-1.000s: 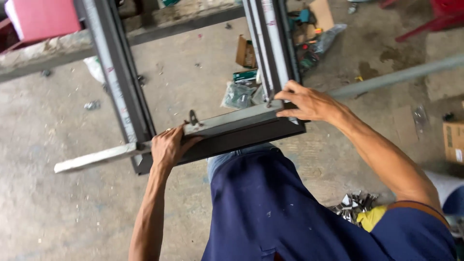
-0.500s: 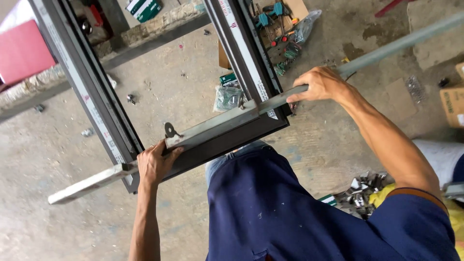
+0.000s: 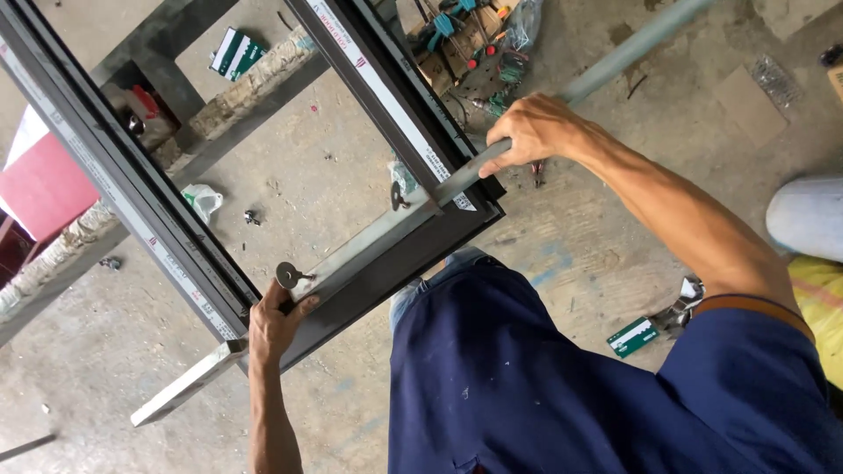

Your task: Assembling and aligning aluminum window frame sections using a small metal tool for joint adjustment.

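Dark frame (image 3: 369, 272) held up over the concrete floor (image 3: 334, 167), running from upper left of the picture down to centre. Our left hand (image 3: 274, 320) is clenched on the frame's near rail at lower left, thumb up beside a small round key (image 3: 287, 275) sticking out of the rail. Our right hand (image 3: 534, 132) is closed around a long grey bar (image 3: 606, 70) where it meets the frame's right corner, right of centre; the bar lies along the near rail and runs off toward the upper right.

Progress, as we judge it: three sides of the frame look joined at two corners, protective strips on the uprights. The bar looks laid against the rail, not fastened; no screws or clips show, so fixing seems left to do.

A pale strip (image 3: 189, 382) juts from the lower-left corner; what it belongs to is unclear.

Hidden or cut off: the frame's far end leaves the picture at top. Our blue shirt (image 3: 562, 377) covers the lower centre and whatever lies under it. Tools (image 3: 474, 44) on cardboard at top centre are too small to sort. A green box (image 3: 632, 336) lies on the floor at right.
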